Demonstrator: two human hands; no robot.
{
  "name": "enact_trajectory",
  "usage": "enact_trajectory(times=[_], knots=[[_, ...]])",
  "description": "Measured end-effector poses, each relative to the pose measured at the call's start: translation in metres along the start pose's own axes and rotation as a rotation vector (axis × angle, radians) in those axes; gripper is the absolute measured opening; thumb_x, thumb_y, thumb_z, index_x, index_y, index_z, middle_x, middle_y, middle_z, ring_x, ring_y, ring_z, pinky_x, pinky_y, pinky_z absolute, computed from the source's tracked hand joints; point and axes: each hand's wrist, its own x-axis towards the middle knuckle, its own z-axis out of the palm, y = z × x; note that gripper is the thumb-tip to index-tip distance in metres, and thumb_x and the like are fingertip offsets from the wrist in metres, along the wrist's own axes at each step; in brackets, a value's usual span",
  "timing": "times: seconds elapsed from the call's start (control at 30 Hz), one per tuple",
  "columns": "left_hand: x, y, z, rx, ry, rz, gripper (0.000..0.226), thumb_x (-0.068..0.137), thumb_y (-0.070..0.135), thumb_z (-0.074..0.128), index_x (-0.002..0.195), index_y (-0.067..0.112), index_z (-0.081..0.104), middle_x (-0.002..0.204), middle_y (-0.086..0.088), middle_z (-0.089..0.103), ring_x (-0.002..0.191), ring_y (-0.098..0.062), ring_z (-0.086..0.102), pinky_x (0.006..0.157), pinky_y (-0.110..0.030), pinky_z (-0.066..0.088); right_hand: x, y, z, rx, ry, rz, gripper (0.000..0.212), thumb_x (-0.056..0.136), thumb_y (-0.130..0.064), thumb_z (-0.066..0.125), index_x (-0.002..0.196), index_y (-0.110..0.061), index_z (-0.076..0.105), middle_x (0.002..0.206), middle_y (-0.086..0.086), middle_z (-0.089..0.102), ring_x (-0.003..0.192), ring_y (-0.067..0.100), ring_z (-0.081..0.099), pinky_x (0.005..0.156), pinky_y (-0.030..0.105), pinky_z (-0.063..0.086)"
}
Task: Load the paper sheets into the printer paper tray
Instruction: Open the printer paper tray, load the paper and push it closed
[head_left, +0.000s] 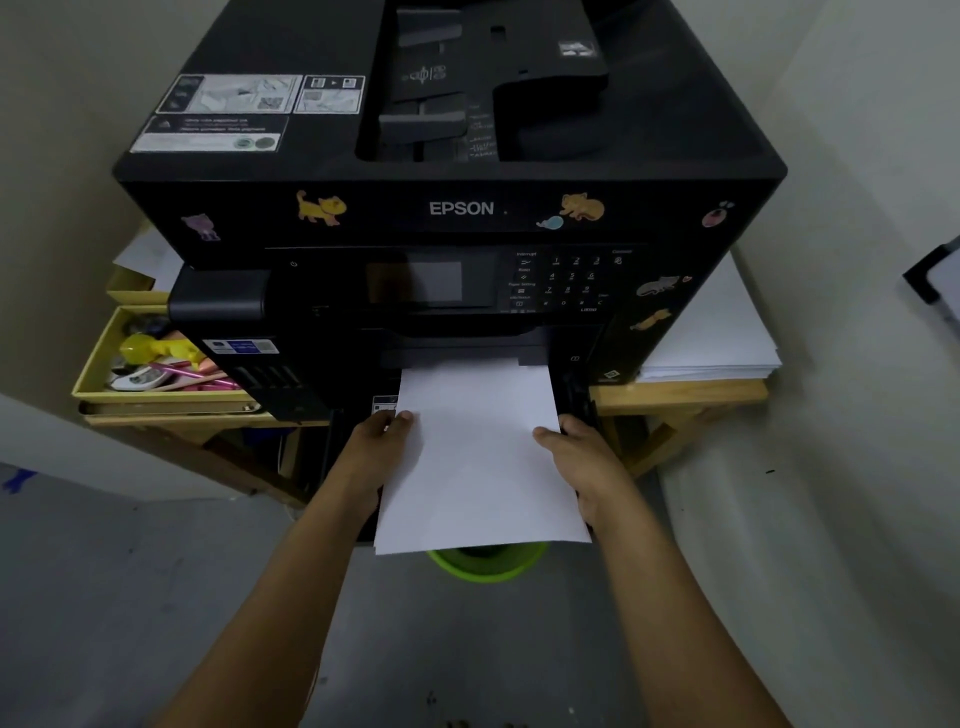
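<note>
I've got my left hand and right hand pinching the paper stack by its side edges. That keeps it square going into the Epson printer tray slot, I think.

We couldn't see the far end of the paper sheets, hidden inside the printer; the paper tray was mostly covered. Fingers of both hands lay under the sheets. Keypad labels were too blurry to read.
</note>
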Motion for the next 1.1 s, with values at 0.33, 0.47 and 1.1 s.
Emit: enact_trajectory(times=[0.33,0.47,1.1], knots=[[-0.003,-0.006,0.003,0.020,-0.016,0.081,0.026,0.108,0.038,0.053,0.120,0.019,0.065,0.115,-0.010,0.068,0.100,-0.026,0.065,0.084,-0.036,0.048,0.004,0.010,0.000,0.014,0.026,-0.007,0.053,0.108,-0.041,0.060,0.159,-0.034,0.048,0.155,0.000,0.059,0.134,0.028,0.063,0.113,0.056,0.053],[0.002,0.000,0.005,0.044,0.028,0.066,0.019,0.110,0.035,0.048,0.112,0.021,0.061,0.097,-0.002,0.061,0.083,-0.018,0.058,0.071,-0.031,0.044,0.022,0.006,0.002,0.050,0.024,0.013,0.061,0.106,-0.043,0.062,0.162,-0.030,0.044,0.162,0.002,0.054,0.141,0.030,0.059,0.117,0.057,0.050],[0.008,-0.006,0.013,-0.017,0.039,0.114,0.022,0.111,0.030,0.044,0.121,0.015,0.057,0.106,-0.014,0.062,0.086,-0.025,0.059,0.073,-0.033,0.046,0.017,0.007,0.009,-0.050,0.024,-0.043,0.063,0.109,-0.040,0.055,0.166,-0.020,0.040,0.169,0.002,0.046,0.152,0.026,0.047,0.128,0.046,0.036]])
